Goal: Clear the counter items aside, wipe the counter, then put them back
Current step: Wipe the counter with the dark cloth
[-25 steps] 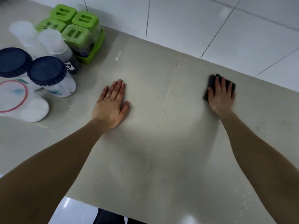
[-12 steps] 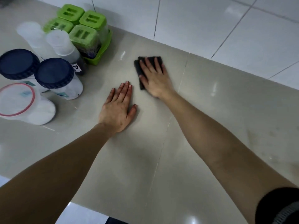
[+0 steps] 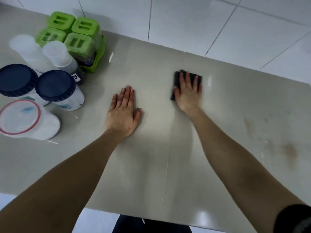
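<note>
A dark folded cloth lies flat on the grey counter, towards the back. My right hand presses down on it with fingers spread. My left hand rests palm-down and bare on the counter, left of the cloth. The cleared items are grouped at the far left: two blue-lidded jars, a red-rimmed clear container, two translucent white bottles and a green tray of green-lidded boxes.
White wall tiles run along the back of the counter. Brownish stains mark the counter at the right. The counter's front edge is close to my body, with the floor below.
My right hand swept the cloth from the right over to beside the green tray, then back to the right of the counter seam. My left hand stayed put.
</note>
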`<control>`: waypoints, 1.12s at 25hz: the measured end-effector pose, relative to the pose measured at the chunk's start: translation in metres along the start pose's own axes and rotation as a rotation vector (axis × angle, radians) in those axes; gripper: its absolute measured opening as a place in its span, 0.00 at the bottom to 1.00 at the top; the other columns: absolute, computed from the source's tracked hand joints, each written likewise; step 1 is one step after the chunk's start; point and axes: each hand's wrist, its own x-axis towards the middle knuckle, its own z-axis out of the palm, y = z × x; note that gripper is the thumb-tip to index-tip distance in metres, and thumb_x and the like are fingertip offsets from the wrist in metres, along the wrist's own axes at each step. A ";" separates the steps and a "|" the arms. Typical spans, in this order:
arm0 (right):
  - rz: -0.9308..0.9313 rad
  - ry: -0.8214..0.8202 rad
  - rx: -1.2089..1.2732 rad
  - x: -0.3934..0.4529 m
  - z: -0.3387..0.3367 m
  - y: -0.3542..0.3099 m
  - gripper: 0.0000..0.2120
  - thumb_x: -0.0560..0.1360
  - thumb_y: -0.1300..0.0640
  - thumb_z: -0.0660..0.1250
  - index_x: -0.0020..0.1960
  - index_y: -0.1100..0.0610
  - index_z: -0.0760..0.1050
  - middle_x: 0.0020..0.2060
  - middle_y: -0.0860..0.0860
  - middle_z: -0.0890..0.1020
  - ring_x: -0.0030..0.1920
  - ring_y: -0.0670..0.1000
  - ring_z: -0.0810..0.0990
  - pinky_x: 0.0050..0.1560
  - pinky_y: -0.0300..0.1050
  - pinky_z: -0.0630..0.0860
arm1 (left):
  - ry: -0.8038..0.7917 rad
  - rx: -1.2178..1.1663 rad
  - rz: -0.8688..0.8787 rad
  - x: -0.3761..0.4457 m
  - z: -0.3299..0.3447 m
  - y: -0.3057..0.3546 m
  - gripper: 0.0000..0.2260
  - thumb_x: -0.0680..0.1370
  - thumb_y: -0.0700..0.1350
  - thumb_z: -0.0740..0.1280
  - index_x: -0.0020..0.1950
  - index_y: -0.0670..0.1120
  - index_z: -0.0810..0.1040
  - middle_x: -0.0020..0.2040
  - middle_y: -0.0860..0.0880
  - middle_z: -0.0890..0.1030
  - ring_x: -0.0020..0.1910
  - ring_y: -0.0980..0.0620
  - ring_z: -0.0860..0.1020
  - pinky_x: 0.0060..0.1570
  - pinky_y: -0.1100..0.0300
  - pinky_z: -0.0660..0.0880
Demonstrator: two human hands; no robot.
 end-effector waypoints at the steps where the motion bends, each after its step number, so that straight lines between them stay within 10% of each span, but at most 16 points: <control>1: -0.055 0.007 -0.003 -0.009 0.006 -0.022 0.29 0.81 0.43 0.47 0.79 0.48 0.45 0.79 0.48 0.48 0.79 0.59 0.43 0.77 0.59 0.42 | -0.004 0.004 0.007 0.001 0.000 -0.001 0.32 0.79 0.58 0.41 0.79 0.43 0.43 0.80 0.46 0.45 0.79 0.50 0.43 0.78 0.50 0.44; 13: -0.042 0.030 0.049 -0.264 0.032 0.023 0.28 0.81 0.43 0.48 0.79 0.47 0.49 0.79 0.46 0.52 0.79 0.55 0.46 0.77 0.58 0.45 | -0.067 -0.087 0.193 -0.031 -0.005 0.071 0.29 0.81 0.51 0.51 0.78 0.40 0.47 0.80 0.44 0.48 0.79 0.48 0.45 0.77 0.49 0.42; 28: 0.434 0.056 0.034 -0.337 -0.012 0.376 0.29 0.79 0.41 0.42 0.79 0.45 0.46 0.79 0.46 0.50 0.79 0.53 0.45 0.77 0.56 0.44 | -0.032 0.012 0.260 -0.120 0.042 0.255 0.31 0.79 0.58 0.42 0.79 0.45 0.45 0.80 0.48 0.48 0.79 0.53 0.44 0.77 0.49 0.44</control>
